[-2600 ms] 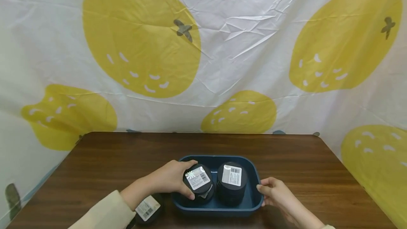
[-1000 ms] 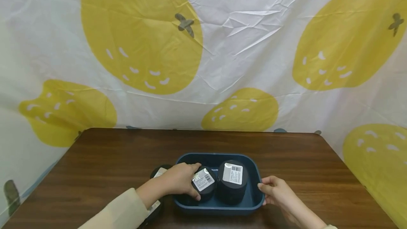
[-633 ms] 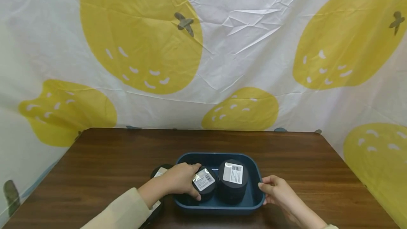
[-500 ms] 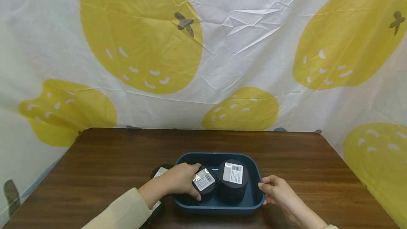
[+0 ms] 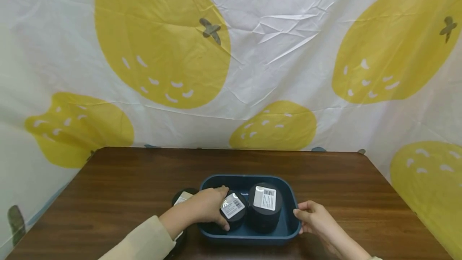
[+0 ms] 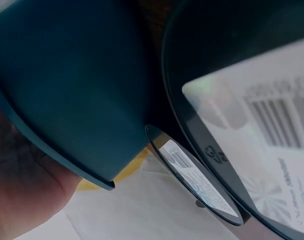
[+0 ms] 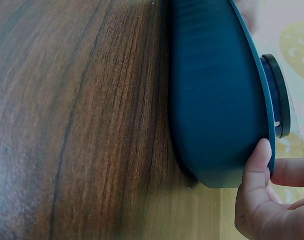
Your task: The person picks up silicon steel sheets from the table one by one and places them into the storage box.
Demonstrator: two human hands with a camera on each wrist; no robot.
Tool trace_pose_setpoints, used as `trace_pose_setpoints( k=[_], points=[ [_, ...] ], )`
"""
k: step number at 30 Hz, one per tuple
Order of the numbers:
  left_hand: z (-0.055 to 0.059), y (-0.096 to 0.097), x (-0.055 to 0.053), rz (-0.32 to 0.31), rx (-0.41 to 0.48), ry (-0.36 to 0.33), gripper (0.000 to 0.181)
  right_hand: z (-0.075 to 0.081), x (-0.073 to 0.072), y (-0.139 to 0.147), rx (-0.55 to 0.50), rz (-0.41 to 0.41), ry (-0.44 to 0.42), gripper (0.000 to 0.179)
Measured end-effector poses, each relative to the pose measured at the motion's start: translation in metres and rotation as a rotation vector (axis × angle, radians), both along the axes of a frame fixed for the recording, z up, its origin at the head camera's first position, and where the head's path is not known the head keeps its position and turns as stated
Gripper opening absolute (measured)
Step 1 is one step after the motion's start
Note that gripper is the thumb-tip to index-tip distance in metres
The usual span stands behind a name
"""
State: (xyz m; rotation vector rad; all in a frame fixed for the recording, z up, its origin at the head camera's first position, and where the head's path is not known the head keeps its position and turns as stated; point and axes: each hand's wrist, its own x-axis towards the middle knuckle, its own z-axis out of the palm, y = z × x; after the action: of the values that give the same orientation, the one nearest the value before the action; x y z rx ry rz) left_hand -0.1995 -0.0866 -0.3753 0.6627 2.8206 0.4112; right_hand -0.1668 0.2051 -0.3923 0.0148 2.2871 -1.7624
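Inside a blue plastic bin (image 5: 249, 236) my left hand (image 5: 207, 206) holds a black round jar (image 5: 232, 207), thumb on its near side and fingers over its far side. A white barcode label covers the jar's top. Close on its right, in the same bin, stands a taller black round jar or stack (image 5: 265, 206), also labelled on top. With thumb and fingers my right hand (image 5: 315, 222) pinches the bin's right rim; the right wrist view shows the thumb and fingers on either side of that rim (image 7: 265, 95).
Left of the bin, partly hidden by my left forearm, are a black labelled jar (image 5: 183, 196) and another dark round jar (image 5: 177, 246). In the left wrist view a large labelled jar (image 6: 211, 45) sits close beside the bin wall (image 6: 82, 85). A lemon-print cloth (image 5: 274, 71) hangs behind the wooden table (image 5: 144, 183).
Since the oldest frame, my left hand has moved right with the jar, which has gone from tilted to level against the taller one. The last second shows almost no hand movement.
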Motion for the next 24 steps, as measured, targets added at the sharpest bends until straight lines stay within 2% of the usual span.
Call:
trace_pose_setpoints(
  k=[6,12,16,24],
  points=[
    [0.0,0.0,0.005,-0.022,-0.004,0.017,0.109,-0.002,-0.001,0.001,-0.004,0.014,0.003,0.036],
    [0.001,-0.005,0.008,-0.028,0.054,0.108,0.109,-0.002,-0.001,0.0,-0.007,0.008,0.003,0.036],
    [-0.001,-0.012,0.009,-0.04,0.045,0.165,0.107,-0.001,-0.001,0.001,-0.003,-0.002,0.007,0.036],
    [0.001,-0.023,0.017,-0.048,0.014,0.189,0.114,-0.002,-0.002,0.001,-0.004,-0.008,0.011,0.037]
  ],
)
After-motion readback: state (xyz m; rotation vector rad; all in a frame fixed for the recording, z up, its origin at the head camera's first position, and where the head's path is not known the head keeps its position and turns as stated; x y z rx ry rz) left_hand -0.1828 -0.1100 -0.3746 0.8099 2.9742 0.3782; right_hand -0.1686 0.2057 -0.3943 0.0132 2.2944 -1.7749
